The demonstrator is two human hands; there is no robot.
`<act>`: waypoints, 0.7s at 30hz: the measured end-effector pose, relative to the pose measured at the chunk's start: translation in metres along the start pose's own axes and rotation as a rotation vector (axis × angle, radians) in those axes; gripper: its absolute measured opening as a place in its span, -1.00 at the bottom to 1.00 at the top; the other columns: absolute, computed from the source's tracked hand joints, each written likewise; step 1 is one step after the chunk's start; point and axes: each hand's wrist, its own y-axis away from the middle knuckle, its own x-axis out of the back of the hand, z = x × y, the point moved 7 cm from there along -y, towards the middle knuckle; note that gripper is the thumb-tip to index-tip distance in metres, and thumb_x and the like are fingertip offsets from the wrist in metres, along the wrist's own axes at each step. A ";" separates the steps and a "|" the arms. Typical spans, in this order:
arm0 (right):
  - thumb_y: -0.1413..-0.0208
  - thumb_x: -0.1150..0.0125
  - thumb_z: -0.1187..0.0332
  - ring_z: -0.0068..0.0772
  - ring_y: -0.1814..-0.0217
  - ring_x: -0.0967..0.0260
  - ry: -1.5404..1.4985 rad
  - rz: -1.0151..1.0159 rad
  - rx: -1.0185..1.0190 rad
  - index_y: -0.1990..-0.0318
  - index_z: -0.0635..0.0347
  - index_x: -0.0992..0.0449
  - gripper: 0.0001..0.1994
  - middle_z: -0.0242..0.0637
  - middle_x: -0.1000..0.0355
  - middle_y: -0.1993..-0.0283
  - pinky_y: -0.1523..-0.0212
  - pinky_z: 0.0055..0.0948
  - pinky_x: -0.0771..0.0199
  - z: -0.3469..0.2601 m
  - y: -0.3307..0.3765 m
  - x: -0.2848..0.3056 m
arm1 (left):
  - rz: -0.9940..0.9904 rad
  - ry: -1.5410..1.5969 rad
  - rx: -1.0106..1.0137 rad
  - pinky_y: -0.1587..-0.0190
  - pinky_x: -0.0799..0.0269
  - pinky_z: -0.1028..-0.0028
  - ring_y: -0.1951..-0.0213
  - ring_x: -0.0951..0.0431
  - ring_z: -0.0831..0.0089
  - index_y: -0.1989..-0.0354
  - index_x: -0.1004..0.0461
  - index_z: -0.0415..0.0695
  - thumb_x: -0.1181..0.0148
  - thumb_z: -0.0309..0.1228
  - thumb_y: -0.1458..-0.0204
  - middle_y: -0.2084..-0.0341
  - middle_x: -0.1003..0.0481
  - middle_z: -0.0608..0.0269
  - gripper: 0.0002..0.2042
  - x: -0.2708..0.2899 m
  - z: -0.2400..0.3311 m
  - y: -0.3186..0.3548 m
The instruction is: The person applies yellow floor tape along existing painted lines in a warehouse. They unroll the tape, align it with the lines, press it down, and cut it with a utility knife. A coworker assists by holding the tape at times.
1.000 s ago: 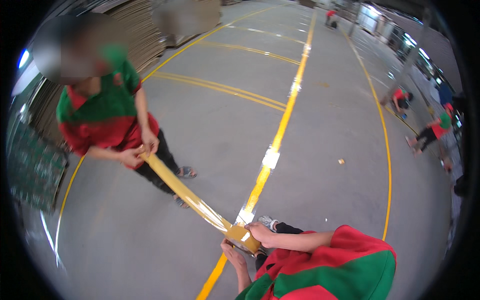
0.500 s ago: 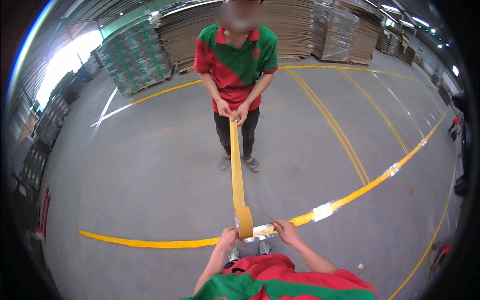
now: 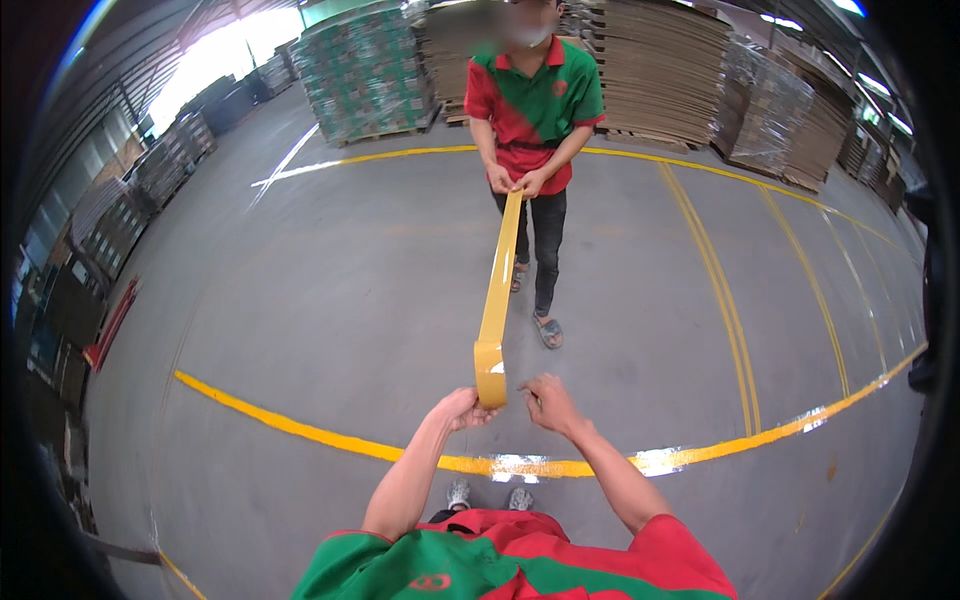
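My left hand (image 3: 462, 408) is closed on a roll of yellow tape (image 3: 490, 378), held out in front of me above the floor. From the roll a long tape strip (image 3: 500, 270) stretches away, pulled straight. Its far end is pinched between both hands of a co-worker (image 3: 515, 186), at waist height. My right hand (image 3: 553, 405) hovers just right of the roll, apart from it, with the fingers curled together. Whatever sits at those fingertips is too small to make out.
A yellow floor line (image 3: 330, 436) with shiny clear patches crosses in front of my shoes. The co-worker (image 3: 545, 115) stands facing me. Behind are wrapped green stacks (image 3: 365, 75) and piles of flat cardboard (image 3: 660, 75). A red object (image 3: 112, 325) lies at the left.
Both my hands and the tape roll have moved farther out from my body, past the floor line. The co-worker's feet have shifted apart. The whole view has turned somewhat left.
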 end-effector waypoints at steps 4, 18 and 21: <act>0.12 -0.13 0.51 0.13 0.19 -0.40 0.035 -0.128 0.111 0.27 0.32 -0.59 -0.78 0.04 -0.45 0.36 0.12 -0.05 -0.42 -0.006 -0.044 -0.005 | -0.182 0.047 0.027 0.33 -0.57 0.44 0.40 -0.60 0.42 0.14 -0.49 -0.19 0.10 -0.11 -0.34 0.40 -0.58 0.15 -0.62 -0.014 0.002 -0.007; 0.02 -0.06 0.50 0.21 0.27 -0.41 -0.088 -0.151 -0.126 0.32 0.40 -0.52 -0.83 0.14 -0.46 0.35 0.23 -0.05 -0.40 0.038 -0.071 0.019 | 0.520 -1.698 -1.061 -0.02 -0.46 0.10 0.04 -0.55 -0.05 -0.05 -0.44 -0.25 -0.08 -0.57 -0.02 0.06 -0.51 -0.11 -0.63 -0.059 0.129 0.035; 0.01 -0.05 0.50 0.25 0.26 -0.40 -0.014 -0.198 -0.247 0.27 0.42 -0.51 -0.82 0.18 -0.46 0.32 0.21 -0.02 -0.39 0.052 -0.058 0.010 | 0.282 -1.818 -0.498 0.06 -0.50 0.06 0.13 -0.59 -0.07 0.07 -0.51 -0.24 -0.05 -0.60 -0.02 0.22 -0.58 -0.08 -0.72 -0.042 0.102 -0.011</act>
